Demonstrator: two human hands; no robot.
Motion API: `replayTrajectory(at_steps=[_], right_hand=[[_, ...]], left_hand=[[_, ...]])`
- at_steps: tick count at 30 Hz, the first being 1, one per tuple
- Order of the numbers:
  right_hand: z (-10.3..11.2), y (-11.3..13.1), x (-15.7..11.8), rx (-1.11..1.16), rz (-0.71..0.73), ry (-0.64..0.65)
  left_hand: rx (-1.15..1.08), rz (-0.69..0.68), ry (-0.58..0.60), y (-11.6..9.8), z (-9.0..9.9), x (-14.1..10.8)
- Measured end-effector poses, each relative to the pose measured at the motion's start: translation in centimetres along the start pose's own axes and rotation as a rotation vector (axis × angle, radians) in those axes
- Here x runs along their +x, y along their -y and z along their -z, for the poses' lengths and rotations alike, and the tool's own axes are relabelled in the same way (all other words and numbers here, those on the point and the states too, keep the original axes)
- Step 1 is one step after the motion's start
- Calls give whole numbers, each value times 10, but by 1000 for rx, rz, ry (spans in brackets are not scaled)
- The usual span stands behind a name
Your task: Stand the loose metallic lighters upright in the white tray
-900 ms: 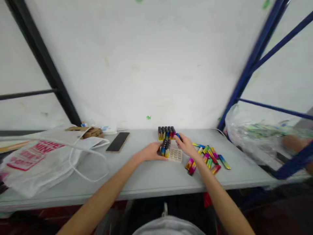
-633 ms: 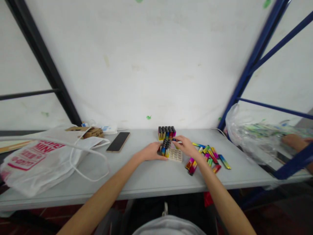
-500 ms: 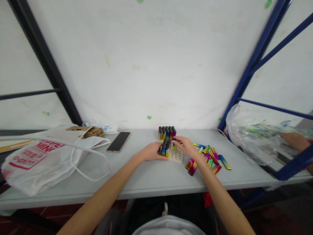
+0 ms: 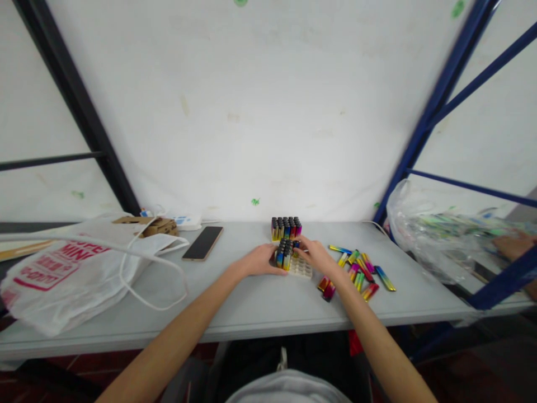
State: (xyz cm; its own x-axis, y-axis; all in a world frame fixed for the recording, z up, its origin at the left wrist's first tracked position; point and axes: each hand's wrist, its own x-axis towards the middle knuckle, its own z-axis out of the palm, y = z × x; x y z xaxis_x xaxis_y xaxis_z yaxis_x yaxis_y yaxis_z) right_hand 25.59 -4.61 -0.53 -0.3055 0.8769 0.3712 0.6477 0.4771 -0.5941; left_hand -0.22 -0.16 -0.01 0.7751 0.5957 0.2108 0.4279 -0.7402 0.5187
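Observation:
A pale tray [image 4: 302, 269] with rows of holes lies on the table, and upright lighters [image 4: 284, 258] with black tops and shiny rainbow bodies fill its left part. My left hand [image 4: 265, 259] grips the tray's left side, its thumb at the front corner. Between the fingertips of my right hand [image 4: 314, 253] is a lighter [image 4: 296, 247], held upright at the tray next to the standing ones; whether it sits in a hole is hidden. Just behind stands a full block of lighters [image 4: 286, 229]. Loose lighters [image 4: 356, 270] lie in a pile to the right, partly behind my right forearm.
A phone [image 4: 203, 243] lies left of the tray. Farther left are a white plastic bag [image 4: 75, 274], a white cable [image 4: 155, 307] and a cardboard box [image 4: 161, 226]. At the right, behind a blue frame [image 4: 419, 131], are a clear bag [image 4: 406, 224] and another person's hand [image 4: 514, 245].
My right hand has moved slightly left and down with the lighter, closer to the standing row. My left hand stays on the tray. The other person's hand has shifted right.

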Motion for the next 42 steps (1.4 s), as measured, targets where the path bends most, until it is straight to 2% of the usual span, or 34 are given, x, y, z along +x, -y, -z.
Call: replayTrajectory(at_steps=[6, 11, 16, 18, 23, 27, 31, 42], right_hand=[[12, 7, -3, 0, -64, 108], [45, 13, -14, -91, -153, 188], [87, 20, -39, -137, -307, 469], [95, 21, -45, -184, -330, 517], [87, 14, -45, -290, -386, 485], [76, 7, -37, -255, -333, 480], [74, 8, -35, -263, -315, 444], [78, 9, -31, 24, -214, 462]], left_hand=[[4, 19, -5, 2, -1, 0], [8, -8, 5, 2, -1, 2], [30, 15, 7, 4, -3, 2], [39, 24, 5, 4, -3, 2], [-1, 1, 5, 3, -2, 1], [7, -2, 1, 4, -2, 1], [3, 3, -9, 6, -3, 1], [57, 41, 2, 3, -3, 1]])
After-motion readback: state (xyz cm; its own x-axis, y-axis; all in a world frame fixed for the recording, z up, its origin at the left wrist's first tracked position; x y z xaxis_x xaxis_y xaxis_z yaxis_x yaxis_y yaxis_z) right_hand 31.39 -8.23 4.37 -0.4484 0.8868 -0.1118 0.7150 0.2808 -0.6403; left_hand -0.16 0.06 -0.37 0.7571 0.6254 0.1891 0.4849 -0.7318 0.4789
